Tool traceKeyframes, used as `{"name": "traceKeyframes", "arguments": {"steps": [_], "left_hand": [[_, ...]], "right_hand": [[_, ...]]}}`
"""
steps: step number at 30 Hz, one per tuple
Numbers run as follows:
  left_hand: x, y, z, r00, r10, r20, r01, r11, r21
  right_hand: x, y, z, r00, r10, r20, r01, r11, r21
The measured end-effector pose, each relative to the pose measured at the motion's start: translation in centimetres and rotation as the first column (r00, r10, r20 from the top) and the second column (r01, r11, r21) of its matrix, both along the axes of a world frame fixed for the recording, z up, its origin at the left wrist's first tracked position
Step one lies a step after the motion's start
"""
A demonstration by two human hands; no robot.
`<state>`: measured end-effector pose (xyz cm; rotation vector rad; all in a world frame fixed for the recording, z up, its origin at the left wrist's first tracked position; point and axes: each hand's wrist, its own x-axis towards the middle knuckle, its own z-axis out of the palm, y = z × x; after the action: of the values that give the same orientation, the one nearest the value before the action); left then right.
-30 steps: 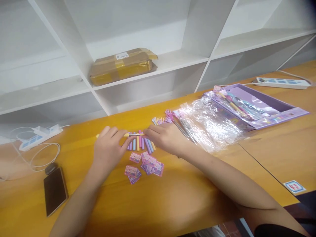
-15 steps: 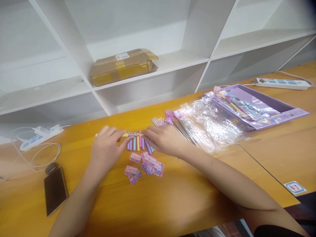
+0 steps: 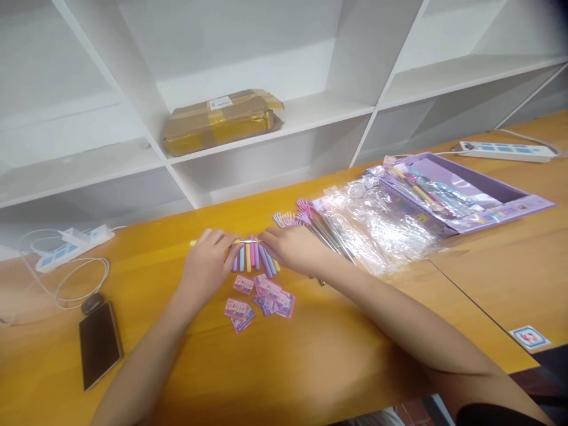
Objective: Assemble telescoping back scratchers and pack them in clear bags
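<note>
My left hand (image 3: 209,257) is closed around a slim yellow pen-like stick (image 3: 193,243), whose end pokes out on the left. Between my hands shows its silver metal section (image 3: 249,241). The fingers of my right hand (image 3: 288,245) pinch the far end, which they hide. Just beneath my hands lies a row of pastel sticks (image 3: 248,258) in purple, blue, yellow and pink. Small printed pink and purple cards (image 3: 268,288) are scattered nearer to me. Beyond my right hand are striped pastel pieces (image 3: 290,218) and thin metal rods (image 3: 326,234).
Clear plastic bags (image 3: 377,219) lie right of the rods, against an open purple box (image 3: 519,204) with packaged pens. A phone (image 3: 100,346) and a power strip with cables (image 3: 73,245) are at left. A taped parcel (image 3: 222,121) sits on the white shelf (image 3: 328,102).
My left hand has slid to the right, closer to my right hand, and the stick's left end has shifted right with it. My right hand has hardly moved.
</note>
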<state>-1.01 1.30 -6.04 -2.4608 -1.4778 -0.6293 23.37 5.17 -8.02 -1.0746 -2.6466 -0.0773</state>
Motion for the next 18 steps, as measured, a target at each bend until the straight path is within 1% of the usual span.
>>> {"name": "traceKeyframes", "arguments": {"steps": [4, 11, 14, 18], "left_hand": [[0.2, 0.3, -0.9, 1.0, -0.02, 0.004, 0.02, 0.999, -0.036], [0.8, 0.2, -1.7, 0.999, -0.036, 0.0, 0.036, 0.997, -0.07], [1.3, -0.1, -2.0, 1.0, -0.011, 0.008, 0.012, 0.997, -0.08], [1.8, -0.3, -2.3, 0.998, 0.063, 0.017, -0.062, 0.996, -0.06]], "right_hand": [[0.0, 0.4, -0.3, 0.999, -0.006, 0.033, 0.007, 1.0, -0.019], [0.1, 0.6, -0.8, 1.0, 0.013, 0.024, -0.013, 1.0, -0.004], [0.0, 0.7, -1.0, 0.999, 0.03, 0.011, -0.03, 0.999, 0.013], [-0.3, 0.6, -1.2, 0.996, 0.087, 0.003, -0.087, 0.996, 0.034]]}}
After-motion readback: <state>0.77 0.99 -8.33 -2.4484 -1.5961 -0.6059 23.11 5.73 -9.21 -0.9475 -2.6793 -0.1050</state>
